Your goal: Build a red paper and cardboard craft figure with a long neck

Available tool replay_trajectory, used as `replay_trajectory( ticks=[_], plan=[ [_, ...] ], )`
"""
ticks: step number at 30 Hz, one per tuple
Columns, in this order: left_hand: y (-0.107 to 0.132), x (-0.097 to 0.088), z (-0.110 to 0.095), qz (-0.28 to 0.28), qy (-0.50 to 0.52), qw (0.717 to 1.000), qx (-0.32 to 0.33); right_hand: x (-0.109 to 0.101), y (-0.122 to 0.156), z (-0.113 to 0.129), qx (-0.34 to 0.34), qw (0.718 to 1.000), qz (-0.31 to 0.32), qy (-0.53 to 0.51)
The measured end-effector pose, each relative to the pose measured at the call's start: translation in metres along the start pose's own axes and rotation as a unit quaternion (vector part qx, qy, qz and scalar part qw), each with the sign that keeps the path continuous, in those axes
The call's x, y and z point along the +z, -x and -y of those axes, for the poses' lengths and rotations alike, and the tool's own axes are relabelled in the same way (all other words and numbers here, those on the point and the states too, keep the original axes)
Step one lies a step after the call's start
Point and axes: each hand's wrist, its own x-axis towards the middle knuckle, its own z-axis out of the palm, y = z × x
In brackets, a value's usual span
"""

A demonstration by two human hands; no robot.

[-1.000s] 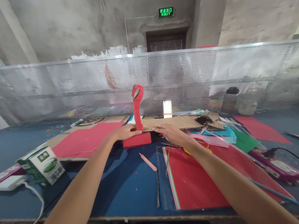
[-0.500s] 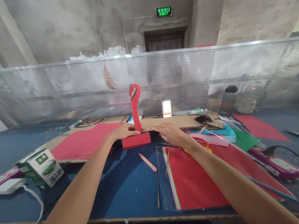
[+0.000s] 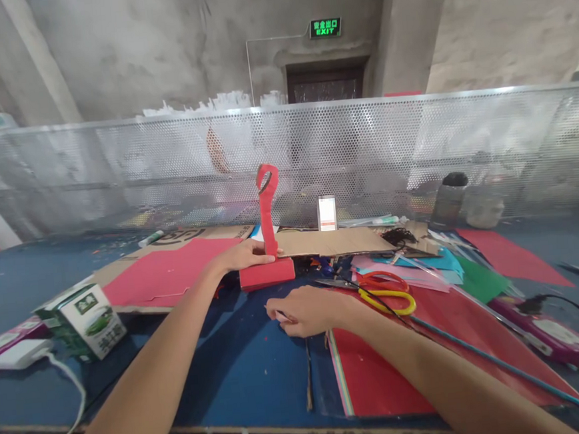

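A red upright strip (image 3: 268,218) with a loop at its top stands on a low red box (image 3: 266,274). My left hand (image 3: 247,254) is closed around the strip's foot, thumb resting along the box's top. Nearer to me, my right hand (image 3: 309,310) is down at the blue table with its fingers curled round a slim pink pen-like stick (image 3: 282,316), mostly hidden by the hand. Below that hand lies a thin dark twig-like piece (image 3: 309,382). Scissors (image 3: 385,291) with red and yellow handles lie just beyond my right wrist.
Red cardboard (image 3: 168,273) lies to the left, behind a green and white carton (image 3: 84,320). Brown cardboard (image 3: 331,242) spans the back. A sleeve of red paper (image 3: 382,377) sits under my right forearm. A perforated metal screen (image 3: 165,166) borders the table.
My right hand has left the brown cardboard, come toward me and closed on the pink stick. The scissors are now uncovered. My left hand still grips the red strip.
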Motion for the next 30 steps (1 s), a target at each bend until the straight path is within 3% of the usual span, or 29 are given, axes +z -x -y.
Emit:
replay_trajectory(
  ticks=[2, 5, 8, 10, 12, 14, 17, 20, 25, 30],
  plan=[
    [0.001, 0.0, -0.001, 0.008, 0.015, 1.0, 0.0, 0.002, -0.001, 0.001, 0.003, 1.0, -0.006, -0.016],
    [0.001, 0.0, -0.001, 0.018, 0.027, 0.999, 0.006, -0.005, 0.0, -0.004, -0.022, 0.988, 0.004, -0.155],
    [0.001, 0.0, -0.001, 0.014, 0.005, 1.0, 0.023, -0.018, 0.005, -0.018, -0.049, 0.932, 0.025, -0.358],
    [0.001, -0.001, -0.002, 0.017, -0.01, 0.999, 0.035, -0.026, 0.01, -0.031, -0.05, 0.885, -0.012, -0.463],
    [0.001, -0.002, -0.002, 0.025, -0.014, 0.999, 0.04, -0.03, 0.014, -0.046, -0.055, 0.862, -0.068, -0.5],
    [0.002, -0.002, -0.002, 0.029, -0.015, 0.999, 0.039, -0.029, 0.016, -0.06, -0.042, 0.848, -0.139, -0.51],
    [0.002, -0.003, 0.0, 0.035, -0.011, 0.999, 0.036, -0.021, 0.011, -0.079, 0.032, 0.818, -0.288, -0.497],
    [0.001, -0.003, 0.001, 0.039, -0.001, 0.999, 0.033, -0.012, 0.001, -0.091, 0.093, 0.797, -0.371, -0.468],
    [0.003, -0.002, -0.006, 0.034, -0.011, 0.998, 0.042, -0.003, -0.01, -0.094, 0.149, 0.791, -0.41, -0.428],
    [0.004, -0.002, -0.01, 0.025, -0.031, 0.998, 0.042, 0.002, -0.011, -0.092, 0.162, 0.831, -0.398, -0.352]
  ],
)
